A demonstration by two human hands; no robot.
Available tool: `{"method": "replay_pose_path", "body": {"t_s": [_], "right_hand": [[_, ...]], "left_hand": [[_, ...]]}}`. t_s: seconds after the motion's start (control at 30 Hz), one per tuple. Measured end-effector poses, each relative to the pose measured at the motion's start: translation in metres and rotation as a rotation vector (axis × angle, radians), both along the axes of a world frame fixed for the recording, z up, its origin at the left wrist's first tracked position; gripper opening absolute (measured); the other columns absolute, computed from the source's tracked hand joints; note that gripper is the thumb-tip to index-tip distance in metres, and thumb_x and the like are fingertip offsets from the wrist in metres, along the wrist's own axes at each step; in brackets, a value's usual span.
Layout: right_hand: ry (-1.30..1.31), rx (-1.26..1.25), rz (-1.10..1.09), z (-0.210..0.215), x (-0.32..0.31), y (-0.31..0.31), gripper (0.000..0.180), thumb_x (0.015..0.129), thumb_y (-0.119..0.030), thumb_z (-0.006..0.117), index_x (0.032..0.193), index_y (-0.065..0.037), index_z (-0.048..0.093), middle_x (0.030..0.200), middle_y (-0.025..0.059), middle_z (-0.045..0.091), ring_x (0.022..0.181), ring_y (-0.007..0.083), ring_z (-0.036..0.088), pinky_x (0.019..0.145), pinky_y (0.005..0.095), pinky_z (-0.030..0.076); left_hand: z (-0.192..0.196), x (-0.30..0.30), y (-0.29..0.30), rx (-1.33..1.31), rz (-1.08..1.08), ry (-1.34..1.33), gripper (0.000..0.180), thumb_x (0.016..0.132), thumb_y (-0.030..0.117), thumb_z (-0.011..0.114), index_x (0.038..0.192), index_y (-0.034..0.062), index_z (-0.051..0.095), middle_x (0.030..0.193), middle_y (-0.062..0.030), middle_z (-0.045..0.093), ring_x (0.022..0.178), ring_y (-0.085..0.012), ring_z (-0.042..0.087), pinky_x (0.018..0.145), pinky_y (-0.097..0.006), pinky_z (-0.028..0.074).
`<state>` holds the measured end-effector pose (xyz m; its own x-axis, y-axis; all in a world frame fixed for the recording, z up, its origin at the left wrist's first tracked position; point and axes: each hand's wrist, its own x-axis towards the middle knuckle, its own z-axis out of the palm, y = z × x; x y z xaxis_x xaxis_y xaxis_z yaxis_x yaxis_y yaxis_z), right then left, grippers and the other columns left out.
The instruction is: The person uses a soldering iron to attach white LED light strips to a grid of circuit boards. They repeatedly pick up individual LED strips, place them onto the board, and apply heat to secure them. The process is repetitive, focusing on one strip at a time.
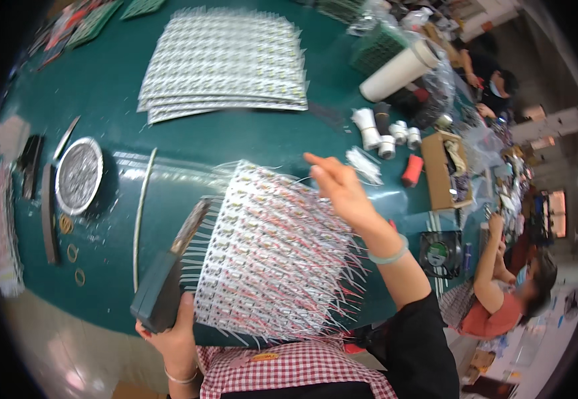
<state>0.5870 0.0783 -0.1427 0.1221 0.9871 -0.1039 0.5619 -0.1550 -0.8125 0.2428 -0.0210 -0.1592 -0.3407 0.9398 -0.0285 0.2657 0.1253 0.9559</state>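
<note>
Several white strip sheets point(225, 63) on green worktable point(109, 86), crowded workshop.

An electronics assembly workshop is showing here: stacked LED strip panels point(225, 63) are lying on a long green bench point(109, 86) beside tape rolls point(388, 136), a parts box point(443, 169) and a small fan point(440, 253), while co-workers point(508, 292) are sitting along it.

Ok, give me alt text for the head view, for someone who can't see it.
A person's right hand pinches a thin wire above a panel of small wired boards on a green table, while the left hand grips a dark tool at its edge. Stacked bare panels lie beyond.
</note>
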Motion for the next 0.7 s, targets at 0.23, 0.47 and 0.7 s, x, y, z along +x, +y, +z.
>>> {"method": "replay_pose_path", "body": {"t_s": [0.23,0.47,0.7], "right_hand": [[-0.176,0.066,0.091,0.014,0.001,0.022,0.022,0.086,0.0,0.06,0.105,0.0,0.072,0.09,0.015,0.064,0.079,0.0274,0.064,0.071,0.0375,0.05],[-1.222,0.246,0.545,0.026,-0.003,0.034,0.006,0.068,-0.005,0.072,0.073,-0.008,0.072,0.079,0.0106,0.066,0.075,0.0236,0.067,0.061,0.0354,0.051],[-1.28,0.023,0.578,0.02,-0.033,0.044,0.007,0.07,-0.013,0.072,0.076,-0.009,0.074,0.084,0.0122,0.07,0.079,0.0255,0.068,0.061,0.0355,0.054]], "left_hand": [[0.022,0.001,0.012,-0.031,-0.001,-0.236,0.031,0.081,-0.006,0.07,0.11,-0.0082,0.064,0.082,-0.0074,0.066,0.048,-0.0061,0.046,0.042,-0.021,0.033],[0.03,0.006,0.012,-0.031,0.006,-0.208,0.031,0.081,-0.004,0.071,0.111,-0.0083,0.063,0.089,-0.0101,0.068,0.049,-0.006,0.046,0.042,-0.021,0.034],[0.035,0.002,0.01,-0.058,0.007,-0.22,0.03,0.08,-0.005,0.071,0.109,-0.0084,0.064,0.087,-0.0097,0.067,0.049,-0.0065,0.047,0.043,-0.021,0.034]]}}
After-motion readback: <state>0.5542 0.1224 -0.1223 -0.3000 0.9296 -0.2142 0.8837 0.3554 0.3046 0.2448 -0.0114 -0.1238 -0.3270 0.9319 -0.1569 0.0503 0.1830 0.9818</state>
